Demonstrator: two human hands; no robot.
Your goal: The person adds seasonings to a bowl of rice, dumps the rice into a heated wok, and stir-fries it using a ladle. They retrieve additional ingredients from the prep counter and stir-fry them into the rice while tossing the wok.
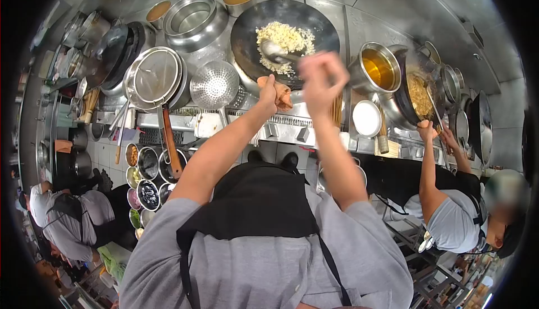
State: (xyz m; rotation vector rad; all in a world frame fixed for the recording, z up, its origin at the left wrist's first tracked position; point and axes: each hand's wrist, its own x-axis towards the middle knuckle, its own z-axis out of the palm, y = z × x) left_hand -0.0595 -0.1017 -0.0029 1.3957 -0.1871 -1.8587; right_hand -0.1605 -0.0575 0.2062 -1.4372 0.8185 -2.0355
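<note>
A dark wok [247, 31] sits on the range in front of me, holding pale yellow and white crumbly food [287, 37] that looks like rice or egg. My left hand [269, 93] grips a folded orange-brown cloth [283, 98] at the wok's near rim; whatever lies under the cloth is hidden. Blurred by motion, my right hand [323, 81] is closed around the handle of a ladle [272, 50]. The ladle's bowl rests among the food, left of its middle. Part of the ladle's handle is smeared by the movement.
Left of the wok are a perforated skimmer [214, 84], a mesh strainer [154, 76] and a steel pot [191, 17]. A pot of amber oil [377, 67] and a white bowl [366, 118] stand right. Beyond, a co-worker [457, 213] handles another wok [418, 93]. Another person [76, 216] is left.
</note>
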